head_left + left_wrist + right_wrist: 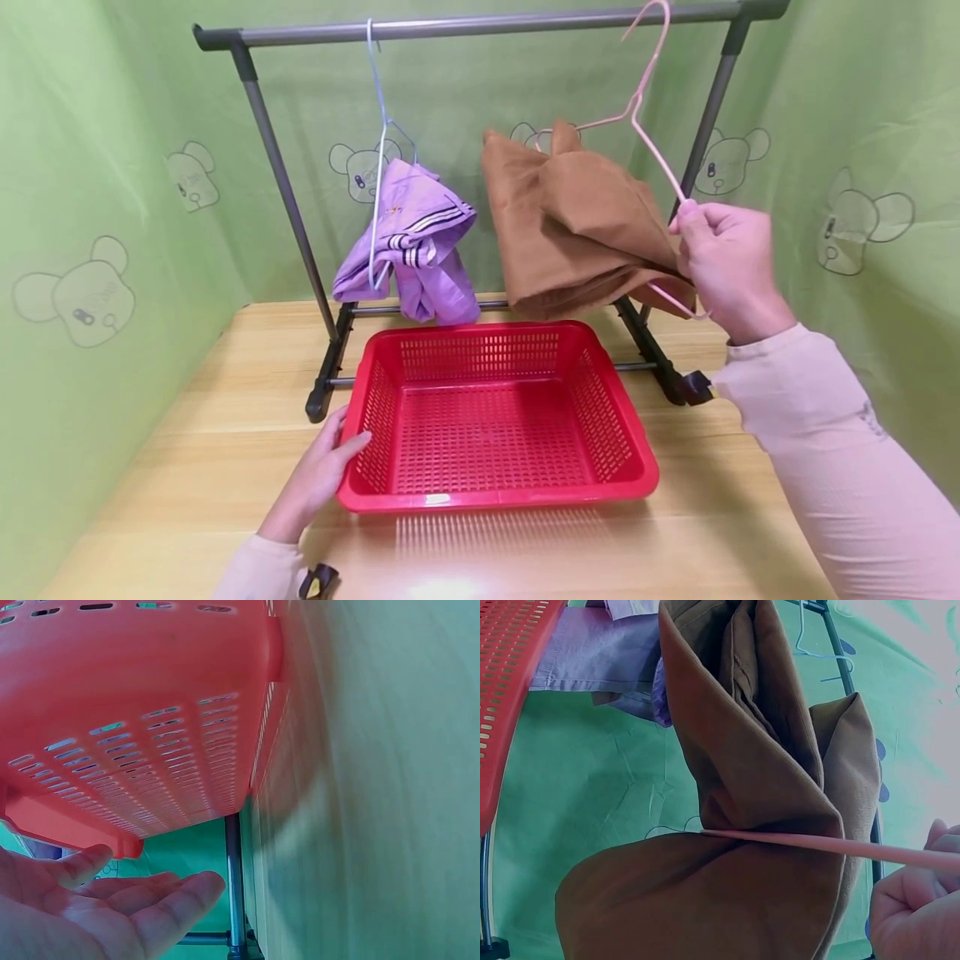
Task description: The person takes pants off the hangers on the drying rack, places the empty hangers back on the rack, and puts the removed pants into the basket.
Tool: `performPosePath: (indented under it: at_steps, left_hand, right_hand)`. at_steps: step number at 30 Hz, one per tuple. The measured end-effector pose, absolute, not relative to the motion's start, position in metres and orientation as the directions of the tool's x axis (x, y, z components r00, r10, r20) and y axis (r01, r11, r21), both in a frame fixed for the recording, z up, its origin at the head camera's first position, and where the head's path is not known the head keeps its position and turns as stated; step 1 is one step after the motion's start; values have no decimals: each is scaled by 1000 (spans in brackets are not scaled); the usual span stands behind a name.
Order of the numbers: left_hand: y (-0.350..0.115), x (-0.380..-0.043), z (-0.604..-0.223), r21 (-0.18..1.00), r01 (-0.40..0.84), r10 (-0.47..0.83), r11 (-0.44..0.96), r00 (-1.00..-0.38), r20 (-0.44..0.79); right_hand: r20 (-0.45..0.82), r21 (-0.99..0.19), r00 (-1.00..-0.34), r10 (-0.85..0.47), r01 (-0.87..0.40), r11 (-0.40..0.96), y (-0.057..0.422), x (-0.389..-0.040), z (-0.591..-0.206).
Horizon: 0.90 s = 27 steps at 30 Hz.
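My right hand (727, 258) pinches the sloping arm of a pink hanger (648, 79), whose hook is up at the rack's top rail. Brown trousers (592, 225) hang folded over this hanger's lower bar; in the right wrist view the pink bar crosses the brown cloth (705, 900). My left hand (318, 467) is at the left rim of a red plastic basket (495, 500), thumb over the rim. The left wrist view shows its fingers (180, 907) loosely extended outside the basket wall (150, 750), with a gap between.
A grey clothes rack (480, 27) stands behind the basket on a wooden table (187, 467). To the left, a light blue hanger (378, 158) on the rail bears a folded purple garment (420, 242) with striped trim. Green cloth (67, 192) with printed bear faces surrounds the table.
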<state>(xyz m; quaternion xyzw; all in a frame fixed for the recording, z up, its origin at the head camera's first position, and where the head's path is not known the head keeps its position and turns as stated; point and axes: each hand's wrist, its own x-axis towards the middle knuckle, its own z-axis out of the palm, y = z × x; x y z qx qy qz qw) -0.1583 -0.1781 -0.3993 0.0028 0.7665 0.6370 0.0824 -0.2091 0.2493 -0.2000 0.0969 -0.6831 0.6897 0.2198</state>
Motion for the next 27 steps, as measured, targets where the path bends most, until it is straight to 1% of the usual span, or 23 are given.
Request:
performPosePath:
  at_steps: [11,18,21,27]
  left_hand:
    - [-179,-158,-398,967,-89,106,237,-987,-117]
    - [-178,-157,-395,968,-101,105,229,-986,-128]
    - [-178,-158,-395,969,-105,102,225,-986,-131]
    - [-179,-158,-396,978,-64,119,197,-989,-89]
  right_hand:
    - [453,-890,-876,168,-454,31,249,-209,-204]
    - [454,-887,-876,164,-462,-12,246,-209,-206]
    - [451,-890,-877,167,-456,11,246,-209,-208]
    - [460,-886,-872,167,-463,23,245,-208,-210]
